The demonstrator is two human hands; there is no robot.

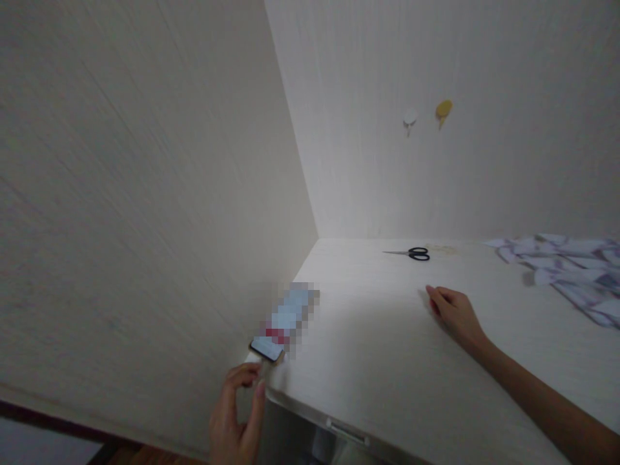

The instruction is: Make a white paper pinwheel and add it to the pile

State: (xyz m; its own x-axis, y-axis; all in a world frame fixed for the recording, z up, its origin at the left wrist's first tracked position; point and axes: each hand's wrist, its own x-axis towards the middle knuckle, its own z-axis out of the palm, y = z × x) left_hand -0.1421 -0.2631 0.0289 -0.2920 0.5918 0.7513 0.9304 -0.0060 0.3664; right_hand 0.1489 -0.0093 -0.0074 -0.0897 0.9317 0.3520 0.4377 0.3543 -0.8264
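A phone, partly pixelated, lies screen up along the left edge of the white table. Just below its near end is my left hand, with thumb and index finger apart. A small pale piece shows between those fingertips and the phone; I cannot make out what it is. My right hand rests on the table with its fingers curled closed, and nothing shows in it. Beyond that hand, near the back wall, lies a pair of scissors with black handles, blades pointing left.
A crumpled white patterned cloth lies at the right on the white table. Some thin pale strands sit beside the scissors. A white hook and a yellow hook are on the back wall. Another wall borders the left side.
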